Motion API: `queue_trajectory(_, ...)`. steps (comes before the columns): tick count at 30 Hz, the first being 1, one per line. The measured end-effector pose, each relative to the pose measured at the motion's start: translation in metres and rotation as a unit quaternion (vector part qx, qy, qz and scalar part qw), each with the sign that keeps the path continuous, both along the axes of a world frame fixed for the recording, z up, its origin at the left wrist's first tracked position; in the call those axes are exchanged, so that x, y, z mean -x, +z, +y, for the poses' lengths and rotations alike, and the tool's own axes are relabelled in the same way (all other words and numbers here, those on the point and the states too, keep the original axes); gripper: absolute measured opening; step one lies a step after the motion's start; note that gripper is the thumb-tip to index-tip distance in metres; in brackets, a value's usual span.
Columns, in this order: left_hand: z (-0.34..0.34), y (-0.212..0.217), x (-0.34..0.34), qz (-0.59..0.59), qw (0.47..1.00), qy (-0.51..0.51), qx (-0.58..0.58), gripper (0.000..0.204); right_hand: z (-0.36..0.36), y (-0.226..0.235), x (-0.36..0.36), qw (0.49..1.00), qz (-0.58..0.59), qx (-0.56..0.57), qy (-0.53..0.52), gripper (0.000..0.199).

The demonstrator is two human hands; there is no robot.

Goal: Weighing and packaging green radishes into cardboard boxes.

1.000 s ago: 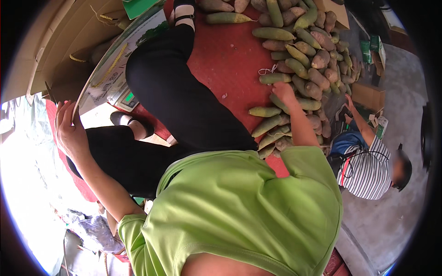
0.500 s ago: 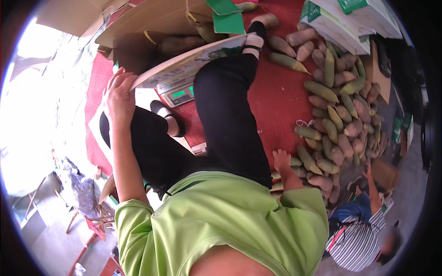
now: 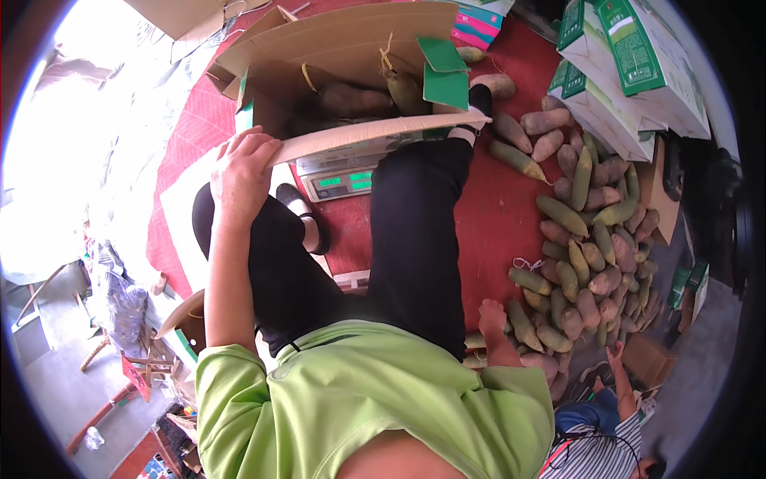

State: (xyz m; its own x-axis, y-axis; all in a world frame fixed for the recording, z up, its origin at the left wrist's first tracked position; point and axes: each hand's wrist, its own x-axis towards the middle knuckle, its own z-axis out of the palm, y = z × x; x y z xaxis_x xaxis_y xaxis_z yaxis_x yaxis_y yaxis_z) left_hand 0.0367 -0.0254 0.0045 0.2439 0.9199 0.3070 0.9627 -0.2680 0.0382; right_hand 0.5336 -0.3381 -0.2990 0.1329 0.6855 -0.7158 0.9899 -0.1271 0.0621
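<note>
My left hand (image 3: 242, 172) is closed on the near flap (image 3: 351, 137) of a cardboard box (image 3: 351, 48), fingers over its left end. Inside the box lie a few radishes, a brownish one (image 3: 355, 101) and a green one (image 3: 407, 94), with yellow ties near them. Below the flap a scale (image 3: 339, 184) shows a lit green display. My right hand (image 3: 492, 317) hangs beside my right thigh, its fingers curled together and nothing visible in them. Close to it is the left edge of a pile of green and pinkish-brown radishes (image 3: 586, 263).
White and green cartons (image 3: 630, 60) stand at the far right. A person in a striped top (image 3: 594, 447) reaches toward the pile from the lower right. Red matting (image 3: 495, 231) covers the floor. Wooden pieces (image 3: 148, 363) and a plastic-wrapped bundle (image 3: 120, 299) sit at the left.
The view has shifted, so more of the box's inside shows. The flap now lies more level, with my left hand still on it. My right hand's spread fingers have drawn together.
</note>
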Motion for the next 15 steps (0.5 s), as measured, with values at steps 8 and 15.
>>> queue_trajectory(8,-0.005,0.009,0.000,-0.002,1.000,-0.006,-0.001,0.015,0.047,0.037,-0.050,0.898,0.042,-0.303,-0.318,0.047)
queue_trajectory(15,-0.007,0.011,0.000,-0.023,0.999,0.000,0.025,0.021,0.173,0.151,-0.013,0.741,0.307,-0.494,-0.336,0.045)
